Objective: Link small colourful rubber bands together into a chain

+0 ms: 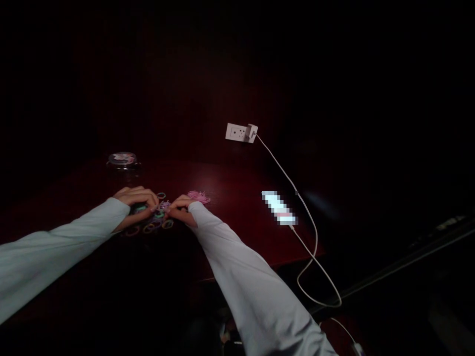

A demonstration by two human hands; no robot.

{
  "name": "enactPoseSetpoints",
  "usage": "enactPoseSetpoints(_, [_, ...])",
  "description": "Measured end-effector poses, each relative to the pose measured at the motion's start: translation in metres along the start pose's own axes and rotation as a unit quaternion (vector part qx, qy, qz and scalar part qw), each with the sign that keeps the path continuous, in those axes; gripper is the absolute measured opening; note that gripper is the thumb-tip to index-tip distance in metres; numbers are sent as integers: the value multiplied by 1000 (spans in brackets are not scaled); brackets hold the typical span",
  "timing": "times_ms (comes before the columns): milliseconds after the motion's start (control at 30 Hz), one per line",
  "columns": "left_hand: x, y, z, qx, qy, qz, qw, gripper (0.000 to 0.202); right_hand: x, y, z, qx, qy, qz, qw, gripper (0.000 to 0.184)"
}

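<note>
Both arms in pale long sleeves reach over a dark red table (237, 198). My left hand (135, 198) is curled, knuckles up, over a scatter of small coloured rubber bands (156, 225). My right hand (180, 207) is pinched close beside it, fingertips meeting at a purple band (164, 205) between the two hands. A small pink heap of bands (199, 196) lies just behind my right hand. The room is very dark and fine detail is lost.
A round lidded tin (122, 159) stands at the table's back left. A lit phone (279, 207) lies to the right, its white cable (311, 222) running up to a wall socket (241, 132) and looping off the table edge.
</note>
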State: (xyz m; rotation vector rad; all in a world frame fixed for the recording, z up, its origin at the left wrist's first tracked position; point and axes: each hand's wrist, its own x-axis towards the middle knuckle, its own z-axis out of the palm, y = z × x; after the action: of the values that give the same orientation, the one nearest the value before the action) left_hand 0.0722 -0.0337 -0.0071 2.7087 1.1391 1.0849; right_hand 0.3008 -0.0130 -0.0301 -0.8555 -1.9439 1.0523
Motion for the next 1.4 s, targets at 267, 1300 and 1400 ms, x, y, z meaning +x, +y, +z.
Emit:
enactPoseSetpoints(267, [37, 1, 4, 41, 51, -1, 998, 28, 18, -14, -5, -30, 126, -16, 991, 28])
enactPoseSetpoints(1300, [28, 5, 4, 80, 36, 23, 996, 33, 4, -17, -3, -141, 143, -71, 977, 40])
enactPoseSetpoints(1400, [28, 11, -3, 70, 36, 8, 997, 32, 3, -14, -3, -128, 156, -75, 976, 40])
